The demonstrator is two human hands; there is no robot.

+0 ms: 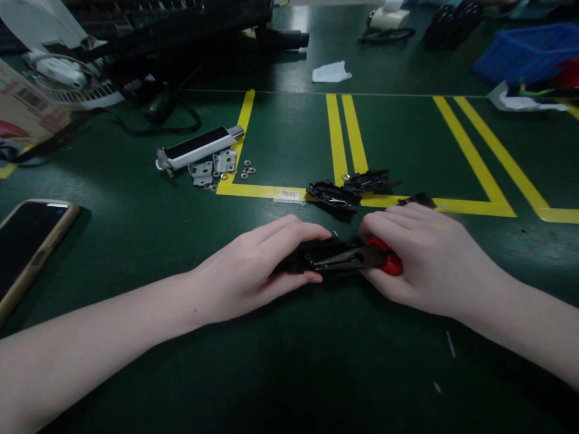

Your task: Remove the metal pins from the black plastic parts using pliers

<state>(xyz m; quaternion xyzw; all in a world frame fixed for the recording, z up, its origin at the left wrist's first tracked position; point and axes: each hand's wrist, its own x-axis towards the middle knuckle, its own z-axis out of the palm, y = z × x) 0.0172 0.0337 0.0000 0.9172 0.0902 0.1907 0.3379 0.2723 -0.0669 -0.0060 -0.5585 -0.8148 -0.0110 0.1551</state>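
Note:
My left hand (253, 265) is closed around a black plastic part (301, 256), thumb on the near side and fingers on the far side. My right hand (416, 256) grips pliers (348, 258) by their red handles. The jaws of the pliers point left and lie over the black part; whether they bite on it I cannot tell. A thin shiny pin (335, 234) sticks up at the part's far edge. Just beyond my hands lie two similar black parts, one black assembly (333, 196) and another black assembly (371, 181), with a small dark piece (417, 201) behind my right hand.
A phone (29, 247) lies at the left. Metal brackets (202, 173), several small rings (246, 170) and a white-and-black bar (199, 147) are at the back left. Yellow tape (253, 191) marks the green table. A blue bin (529, 54) stands at the far right.

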